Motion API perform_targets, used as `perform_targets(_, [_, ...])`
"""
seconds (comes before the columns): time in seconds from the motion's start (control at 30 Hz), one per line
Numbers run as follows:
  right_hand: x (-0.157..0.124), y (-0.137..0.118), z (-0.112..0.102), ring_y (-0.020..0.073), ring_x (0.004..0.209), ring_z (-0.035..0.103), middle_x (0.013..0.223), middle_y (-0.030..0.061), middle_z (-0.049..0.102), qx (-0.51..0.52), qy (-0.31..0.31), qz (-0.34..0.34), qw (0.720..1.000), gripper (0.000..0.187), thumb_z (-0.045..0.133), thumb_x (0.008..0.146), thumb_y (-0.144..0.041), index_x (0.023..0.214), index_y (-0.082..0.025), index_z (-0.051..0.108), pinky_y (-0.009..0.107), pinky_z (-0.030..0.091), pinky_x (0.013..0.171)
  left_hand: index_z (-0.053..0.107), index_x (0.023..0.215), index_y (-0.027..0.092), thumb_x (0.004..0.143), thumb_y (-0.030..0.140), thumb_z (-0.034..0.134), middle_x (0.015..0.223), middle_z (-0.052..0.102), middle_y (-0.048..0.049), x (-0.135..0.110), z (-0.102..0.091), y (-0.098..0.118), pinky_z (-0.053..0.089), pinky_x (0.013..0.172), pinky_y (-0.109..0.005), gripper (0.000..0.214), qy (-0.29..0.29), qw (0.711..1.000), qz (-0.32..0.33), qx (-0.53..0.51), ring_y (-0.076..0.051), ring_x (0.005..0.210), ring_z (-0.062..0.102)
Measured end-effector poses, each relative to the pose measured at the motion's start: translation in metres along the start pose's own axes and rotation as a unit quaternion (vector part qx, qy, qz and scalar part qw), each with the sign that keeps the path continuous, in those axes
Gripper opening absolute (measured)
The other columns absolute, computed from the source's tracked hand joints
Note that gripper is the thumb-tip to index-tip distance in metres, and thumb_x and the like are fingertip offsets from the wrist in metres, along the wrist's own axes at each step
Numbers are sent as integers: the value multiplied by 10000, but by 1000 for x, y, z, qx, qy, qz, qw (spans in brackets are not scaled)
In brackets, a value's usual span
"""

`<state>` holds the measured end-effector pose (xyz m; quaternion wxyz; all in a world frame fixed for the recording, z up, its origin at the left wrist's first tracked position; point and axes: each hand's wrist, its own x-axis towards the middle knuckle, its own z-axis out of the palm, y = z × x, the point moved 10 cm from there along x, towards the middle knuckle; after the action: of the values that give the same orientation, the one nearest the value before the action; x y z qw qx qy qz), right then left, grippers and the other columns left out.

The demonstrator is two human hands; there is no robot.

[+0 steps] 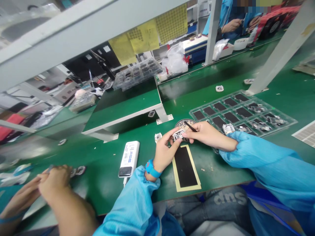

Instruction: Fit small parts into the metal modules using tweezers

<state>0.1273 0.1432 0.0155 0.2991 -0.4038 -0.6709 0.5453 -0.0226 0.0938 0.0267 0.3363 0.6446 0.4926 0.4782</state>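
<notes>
Left-hand grip (164, 150) pinches the small white housing (177, 134), best held steady while the right-hand grip (204, 132), closed around the slim black tool (190, 126), should press only lightly

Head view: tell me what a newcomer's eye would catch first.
Bright blue sleeves lead to the central left hand, holding a small white part, and right hand, holding a slim black tool. Just below lies a yellow-bordered black sheet, with a white power bank to its left. At right, a clear tray holds black rectangular pieces.
</notes>
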Motion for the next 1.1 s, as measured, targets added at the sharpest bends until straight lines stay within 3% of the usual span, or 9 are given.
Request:
perform_targets(0.13, [-1, -4, -1, 170, 703, 639, 705, 25, 700, 16, 34, -24, 999, 332, 735, 813, -483, 697, -178, 674, 323, 493, 729, 687, 1300, 239, 889, 335, 715, 1163, 725, -74, -2, -3, 3, 568, 869, -371, 423, 22, 1000, -1, 20, -187, 875, 669])
perform_targets(0.23, [-3, -7, -3, 169, 783, 649, 837, 15, 684, 70, 77, -70, 992, 314, 800, 763, -412, 914, -188, 642, 318, 533, 759, 675, 1303, 200, 858, 342, 753, 1131, 742, -92, -1, 4, -8, 588, 894, -392, 474, 19, 991, -62, -118, -205, 894, 715])
perform_targets(0.33, [-3, -7, 5, 174, 893, 661, 939, 26, 676, 118, 53, -97, 987, 375, 809, 767, -357, 1045, -186, 625, 336, 547, 874, 680, 1274, 176, 816, 335, 797, 1073, 760, -99, -2, 13, -14, 609, 852, -376, 499, 2, 972, -109, -210, -202, 846, 739])
perform_targets(0.5, [-3, -2, 13, 188, 878, 683, 937, 42, 709, 131, 36, -88, 987, 333, 780, 801, -361, 1046, -175, 651, 359, 558, 879, 702, 1230, 187, 819, 335, 795, 1089, 757, -108, -4, 16, -13, 600, 705, -299, 446, 5, 969, -123, -213, -180, 792, 731])
perform_targets(0.7, [-3, -4, 16, 199, 852, 695, 906, 41, 745, 99, 33, -85, 991, 236, 743, 825, -378, 945, -176, 722, 355, 562, 837, 691, 1215, 176, 804, 350, 804, 1044, 760, -100, -4, 17, -21, 614, 742, -318, 461, 25, 966, -143, -214, -171, 769, 729])
perform_targets(0.83, [-3, 2, 11, 196, 784, 685, 841, 40, 741, 116, 66, -62, 989, 280, 798, 754, -403, 891, -172, 719, 345, 558, 772, 735, 1081, 149, 802, 363, 799, 1001, 767, -91, -4, 17, -20, 621, 800, -341, 357, 27, 970, -145, -191, -189, 834, 727])
perform_targets(0.97, [-6, 5, 13, 181, 732, 651, 799, 29, 714, 131, 95, -58, 985, 330, 829, 704, -429, 860, -175, 689, 329, 544, 721, 753, 1036, 140, 803, 350, 798, 898, 764, -72, -7, 12, -15, 602, 733, -309, 316, 55, 974, -134, -175, -149, 708, 688])
perform_targets(1.1, [-3, 0, 11, 182, 742, 640, 796, 26, 695, 93, 92, -81, 988, 322, 771, 769, -468, 853, -177, 663, 329, 533, 722, 754, 1047, 148, 808, 360, 790, 902, 757, -71, -7, 11, -21, 590, 738, -316, 321, 60, 976, -133, -165, -155, 716, 680])
